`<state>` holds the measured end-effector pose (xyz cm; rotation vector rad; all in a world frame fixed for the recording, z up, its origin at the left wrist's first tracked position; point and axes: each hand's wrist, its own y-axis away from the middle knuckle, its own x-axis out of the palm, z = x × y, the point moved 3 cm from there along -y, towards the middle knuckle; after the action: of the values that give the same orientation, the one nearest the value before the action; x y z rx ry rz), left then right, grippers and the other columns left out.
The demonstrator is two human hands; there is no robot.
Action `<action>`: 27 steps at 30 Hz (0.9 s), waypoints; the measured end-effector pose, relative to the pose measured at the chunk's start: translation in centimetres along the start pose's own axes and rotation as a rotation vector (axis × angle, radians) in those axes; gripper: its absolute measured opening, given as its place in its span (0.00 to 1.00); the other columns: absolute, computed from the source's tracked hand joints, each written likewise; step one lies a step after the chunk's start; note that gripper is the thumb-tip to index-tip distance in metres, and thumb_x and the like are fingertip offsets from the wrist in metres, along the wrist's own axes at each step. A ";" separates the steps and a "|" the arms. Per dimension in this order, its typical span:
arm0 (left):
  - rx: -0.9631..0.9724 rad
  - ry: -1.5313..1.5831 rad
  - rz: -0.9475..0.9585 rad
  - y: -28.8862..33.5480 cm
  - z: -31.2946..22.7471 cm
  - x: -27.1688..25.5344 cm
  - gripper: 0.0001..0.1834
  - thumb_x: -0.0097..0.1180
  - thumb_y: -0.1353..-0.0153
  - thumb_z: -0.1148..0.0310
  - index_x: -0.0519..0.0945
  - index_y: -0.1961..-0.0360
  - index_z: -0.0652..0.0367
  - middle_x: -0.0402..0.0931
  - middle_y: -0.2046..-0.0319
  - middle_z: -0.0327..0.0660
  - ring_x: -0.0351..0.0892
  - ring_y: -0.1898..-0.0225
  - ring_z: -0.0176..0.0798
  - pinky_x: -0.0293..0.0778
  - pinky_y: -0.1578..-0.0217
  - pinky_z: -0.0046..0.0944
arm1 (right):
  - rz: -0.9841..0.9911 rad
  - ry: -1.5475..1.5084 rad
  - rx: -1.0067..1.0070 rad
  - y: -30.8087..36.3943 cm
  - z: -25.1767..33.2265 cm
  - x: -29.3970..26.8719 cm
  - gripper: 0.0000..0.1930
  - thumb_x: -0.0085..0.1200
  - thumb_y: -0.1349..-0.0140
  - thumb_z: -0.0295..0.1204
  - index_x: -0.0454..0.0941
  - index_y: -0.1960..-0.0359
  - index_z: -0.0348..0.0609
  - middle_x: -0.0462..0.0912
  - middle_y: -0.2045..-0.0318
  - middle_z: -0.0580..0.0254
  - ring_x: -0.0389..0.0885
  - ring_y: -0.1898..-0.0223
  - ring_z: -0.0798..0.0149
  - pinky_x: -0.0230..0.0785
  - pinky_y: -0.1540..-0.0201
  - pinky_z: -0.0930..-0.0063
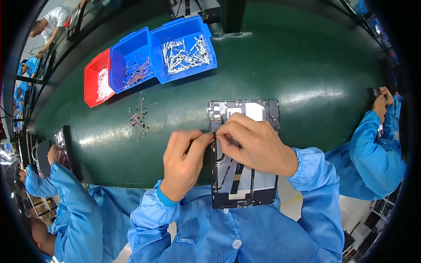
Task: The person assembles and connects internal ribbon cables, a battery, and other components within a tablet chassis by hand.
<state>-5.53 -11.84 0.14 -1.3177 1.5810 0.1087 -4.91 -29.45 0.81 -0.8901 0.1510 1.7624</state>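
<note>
An opened tablet (264, 183), its circuit boards, grey panel and black flex strips exposed, lies at the near edge of the green table and reaches past it toward me. My left hand (182, 162) is closed in a pinch at the tablet's left edge, thumb and index fingertip together. From the other side my right hand (258, 144) reaches across the tablet, its fingers pinched at that same spot. The fingertips of both hands almost meet there. Whatever they hold is too small and covered to make out. Part of the tablet's middle is hidden under my right hand.
Thin wires with small ends lie in a loose pile (139, 119) left of the tablet. Farther back stand a red bin (90, 90), a blue bin (117, 61) and another blue bin (175, 33), holding small parts. Co-workers in blue sleeves (74, 188) sit on both sides.
</note>
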 end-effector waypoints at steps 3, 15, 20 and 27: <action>-0.110 0.085 0.045 0.3 0.8 0.4 0.15 0.65 0.48 0.82 0.82 0.58 0.62 0.77 0.66 0.42 0.77 0.68 0.41 0.74 0.69 0.38 | -0.005 0.040 -0.007 0.1 -0.6 0.4 0.08 0.62 0.47 0.20 0.78 0.65 0.38 0.77 0.71 0.60 0.81 0.75 0.61 0.75 0.74 0.70; -1.010 0.952 0.419 -0.2 3.5 0.8 0.08 0.59 0.35 0.76 0.77 0.57 0.69 0.80 0.69 0.40 0.80 0.74 0.28 0.75 0.76 0.27 | -0.005 0.117 -0.065 0.2 -0.6 1.0 0.08 0.61 0.45 0.26 0.73 0.71 0.40 0.68 0.72 0.61 0.77 0.78 0.62 0.72 0.78 0.69; -1.017 0.916 0.431 -0.7 3.4 0.9 0.06 0.60 0.36 0.77 0.78 0.61 0.68 0.80 0.75 0.38 0.80 0.76 0.27 0.75 0.77 0.26 | -0.008 0.118 -0.082 0.2 -0.6 0.9 0.08 0.64 0.48 0.21 0.77 0.67 0.39 0.73 0.72 0.63 0.79 0.78 0.64 0.72 0.78 0.72; -1.029 0.905 0.439 -0.9 3.4 0.9 0.06 0.60 0.37 0.76 0.78 0.63 0.69 0.80 0.75 0.40 0.80 0.76 0.27 0.74 0.79 0.26 | -0.011 0.114 -0.081 0.2 -0.8 0.9 0.08 0.63 0.47 0.21 0.77 0.68 0.39 0.72 0.72 0.63 0.78 0.78 0.64 0.72 0.78 0.72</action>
<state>-2.63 -10.70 -1.63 -1.8888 2.7811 0.7684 -4.82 -29.21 -0.37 -1.0493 0.1498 1.7180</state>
